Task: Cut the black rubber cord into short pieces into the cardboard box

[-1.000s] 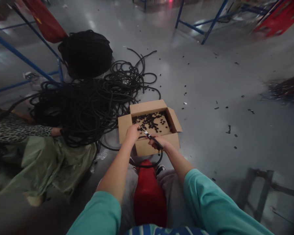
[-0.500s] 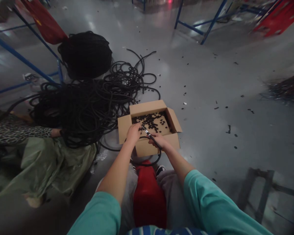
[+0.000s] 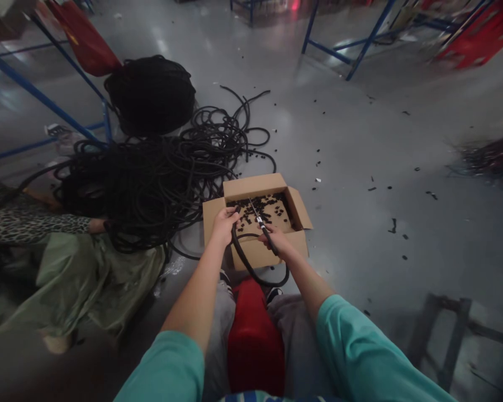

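Observation:
My left hand (image 3: 225, 224) is closed on a thick black cord (image 3: 245, 262), pinching it near its end over the left side of an open cardboard box (image 3: 269, 254). From there the cord loops down in front of the box and round below my other hand. My right hand (image 3: 276, 241) grips scissors (image 3: 266, 231) with black handles, their slim blades pointing away from me over the box. Blades and cord end are apart. Many short black cut pieces (image 3: 257, 209) lie scattered on the box's bottom.
A large tangle of black cord (image 3: 146, 184) spreads left of the box, with a big black coil (image 3: 151, 95) behind. Another person's sleeve (image 3: 37, 226) shows at left. A red stool (image 3: 255, 340) is between my legs. Black scraps dot the grey floor (image 3: 352, 223).
My left hand has drawn back to the left with the cord end, away from the scissors. The cord's loop has shifted right, and the scissor blades now point further forward.

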A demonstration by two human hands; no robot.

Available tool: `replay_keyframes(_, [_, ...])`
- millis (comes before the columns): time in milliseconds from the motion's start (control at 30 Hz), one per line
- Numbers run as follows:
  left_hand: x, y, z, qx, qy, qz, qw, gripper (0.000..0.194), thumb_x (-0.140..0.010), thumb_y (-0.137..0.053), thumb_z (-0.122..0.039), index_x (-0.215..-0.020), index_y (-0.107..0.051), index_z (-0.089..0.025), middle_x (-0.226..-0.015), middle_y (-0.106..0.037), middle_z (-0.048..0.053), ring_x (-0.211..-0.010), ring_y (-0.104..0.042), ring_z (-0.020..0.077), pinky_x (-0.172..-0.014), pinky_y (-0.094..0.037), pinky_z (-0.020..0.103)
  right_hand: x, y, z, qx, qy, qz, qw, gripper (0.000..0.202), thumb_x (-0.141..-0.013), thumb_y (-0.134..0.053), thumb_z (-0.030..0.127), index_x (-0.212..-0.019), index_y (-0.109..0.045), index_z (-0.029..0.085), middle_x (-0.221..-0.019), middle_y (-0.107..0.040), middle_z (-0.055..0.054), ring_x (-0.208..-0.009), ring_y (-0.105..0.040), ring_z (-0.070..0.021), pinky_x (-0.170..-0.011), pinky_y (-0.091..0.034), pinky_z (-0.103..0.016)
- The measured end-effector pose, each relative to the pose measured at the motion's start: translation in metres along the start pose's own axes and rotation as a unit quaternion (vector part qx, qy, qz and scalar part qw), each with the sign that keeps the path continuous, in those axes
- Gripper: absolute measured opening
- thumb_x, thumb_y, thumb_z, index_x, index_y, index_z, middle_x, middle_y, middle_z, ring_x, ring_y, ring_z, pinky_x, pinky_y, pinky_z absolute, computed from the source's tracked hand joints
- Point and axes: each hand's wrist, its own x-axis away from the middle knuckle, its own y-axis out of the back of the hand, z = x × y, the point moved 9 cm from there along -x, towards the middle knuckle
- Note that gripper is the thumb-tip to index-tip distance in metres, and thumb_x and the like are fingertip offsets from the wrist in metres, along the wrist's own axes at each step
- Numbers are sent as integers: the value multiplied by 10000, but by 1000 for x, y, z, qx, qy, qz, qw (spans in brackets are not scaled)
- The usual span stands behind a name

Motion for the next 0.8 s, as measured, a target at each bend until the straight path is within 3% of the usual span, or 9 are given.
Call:
replay_keyframes(200, [0,4,-3,67,21,-10,998,268,-575,-553,17,-784,-478,-133,-568,-553,-32,-472,-534,73,-484,-406,203,4,-12,11,-47,34,56,997,506,-502,-595,179,-1006,-563,158,-488,-449,75,-422,-395,-62,-408,-296,-185])
replay_keyframes(433, [5,10,-8,71,20,-36,997,202,-595,-590,-17,-743,-501,-121,-534,-567,-18,-484,-547,80,-499,-423,213,12,-30,7,-90,-21,144,985,562,-514,-716,267,-1037,-542,156,-568,-563,17,-461,-487,-83,-430,-350,-195])
replay_keyframes(800, [8,35,-21,-42,-38,-101,993,146,-580,-571,-68,-705,-520,-122,-489,-513,-46,-400,-469,57,-414,-336,187,22,-46,14,-19,19,182,983,469,-579,-681,440,-913,-540,142,-507,-504,39,-414,-483,-94,-382,-352,-205])
